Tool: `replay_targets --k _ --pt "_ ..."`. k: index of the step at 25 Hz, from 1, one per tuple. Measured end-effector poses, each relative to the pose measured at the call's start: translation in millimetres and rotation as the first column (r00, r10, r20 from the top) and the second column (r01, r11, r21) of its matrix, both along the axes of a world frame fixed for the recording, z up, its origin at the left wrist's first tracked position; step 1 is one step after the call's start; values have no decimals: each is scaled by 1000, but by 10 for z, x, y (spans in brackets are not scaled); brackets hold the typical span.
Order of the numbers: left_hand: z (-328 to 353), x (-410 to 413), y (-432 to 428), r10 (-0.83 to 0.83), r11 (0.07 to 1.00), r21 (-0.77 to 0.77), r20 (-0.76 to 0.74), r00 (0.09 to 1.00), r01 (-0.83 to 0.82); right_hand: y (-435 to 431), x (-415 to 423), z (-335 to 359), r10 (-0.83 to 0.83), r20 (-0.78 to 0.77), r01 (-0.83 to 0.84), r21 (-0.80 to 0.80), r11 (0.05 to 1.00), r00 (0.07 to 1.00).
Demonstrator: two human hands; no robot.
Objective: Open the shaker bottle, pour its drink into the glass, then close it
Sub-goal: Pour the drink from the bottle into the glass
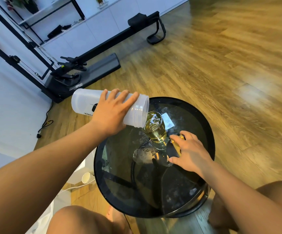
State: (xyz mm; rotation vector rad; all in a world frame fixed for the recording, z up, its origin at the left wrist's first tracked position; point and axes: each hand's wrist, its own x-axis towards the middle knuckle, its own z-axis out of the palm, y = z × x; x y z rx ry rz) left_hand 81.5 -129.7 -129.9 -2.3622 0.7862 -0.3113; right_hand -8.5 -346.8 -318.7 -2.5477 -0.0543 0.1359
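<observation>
My left hand grips the translucent shaker bottle, which lies tipped almost level with its open mouth over the glass. The glass stands on the round black glass table and holds yellow drink up to about two thirds. My right hand rests on the table just right of the glass, closed over the shaker's black and gold lid.
A small white card lies on the table behind the glass. A paper cup lies on the floor at the table's left. Black exercise equipment stands on the wooden floor at the back left. My knees are below the table's near edge.
</observation>
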Motion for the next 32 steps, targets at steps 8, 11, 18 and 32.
replay_targets --k 8,11,18,32 --pt "-6 8 4 73 990 -115 -46 996 -78 7 -5 -4 -7 -2 7 5 1000 1000" --pt "-3 8 7 111 977 -174 -70 991 -122 8 13 -17 -10 -6 10 5 1000 1000" --pt "-34 -11 22 87 984 -146 -85 993 -99 6 16 -53 -16 4 16 6 1000 1000" --pt "-40 -31 3 101 971 -205 -109 989 -122 8 12 -52 -17 11 17 5 1000 1000"
